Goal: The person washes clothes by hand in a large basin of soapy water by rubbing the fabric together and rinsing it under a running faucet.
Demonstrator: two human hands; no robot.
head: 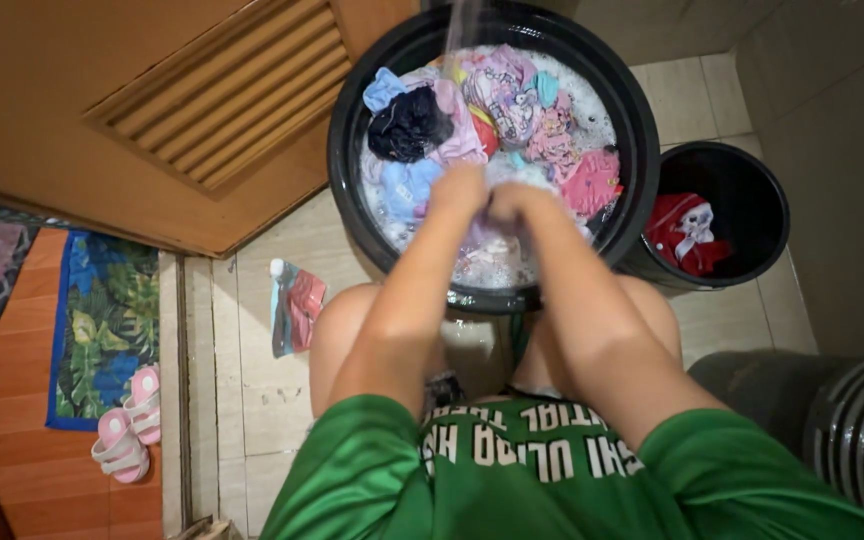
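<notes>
Head view: looking straight down over a green shirt [542,470] at two bare arms reaching into a wash tub.
Left hand: the left hand [458,190] is bunched tight on a pale, soapy cloth [492,235] at the near side of the tub, fingers curled under.
Right hand: the right hand [508,203] presses right against the left, closed on the same cloth — the two fists touch.
Cloth: it lies in the suds just under both hands, between them and the near rim; its shape is hard to make out.
Tub: a big black round tub [347,130] on the tiled floor [252,390], full of foam and mixed laundry — pinks, light blues and a dark navy piece [408,124] at the left.
Water: a thin stream [460,25] falls into the far edge of the tub.
Small bucket: a smaller black bucket [767,195] stands touching the tub on the right, with a red and white garment [687,235] inside.
Floor items: a plastic sachet [295,305] lies left of the knees.
Doorway: a wooden louvred door [152,110] stands open; beyond it lie a leaf-print mat [102,320] and pink sandals [127,425].
</notes>
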